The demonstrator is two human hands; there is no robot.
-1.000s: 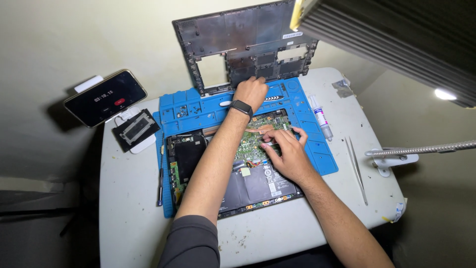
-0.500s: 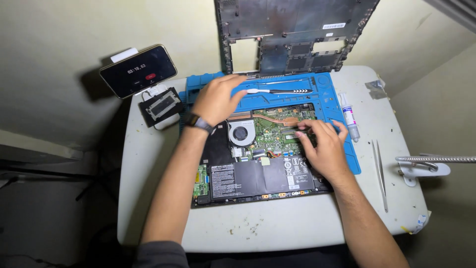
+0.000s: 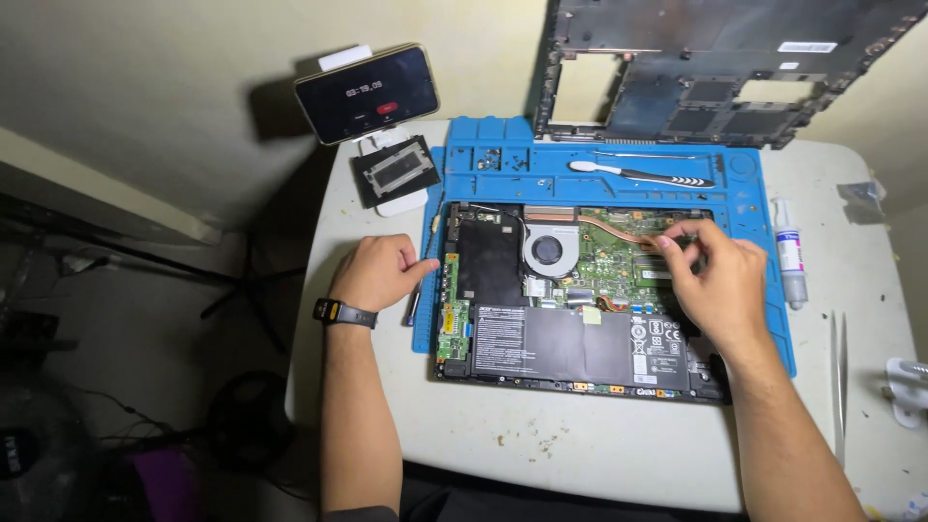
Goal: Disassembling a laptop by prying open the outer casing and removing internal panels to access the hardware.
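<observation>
I see my left hand point(image 3: 379, 272) loosely curled beside the open laptop point(image 3: 570, 300); my right hand point(image 3: 715, 280) pinches, maybe, something small on the board point(image 3: 628, 261).

Your opened laptop point(image 3: 570, 300) lies flat on the blue mat point(image 3: 619, 169) with its bottom cover off and its insides facing up. The round fan point(image 3: 548, 251) sits near the middle, a copper heat pipe point(image 3: 619, 230) runs right from it over the green board point(image 3: 619, 266), and the wide black battery point(image 3: 570, 343) fills the edge nearest you.
</observation>
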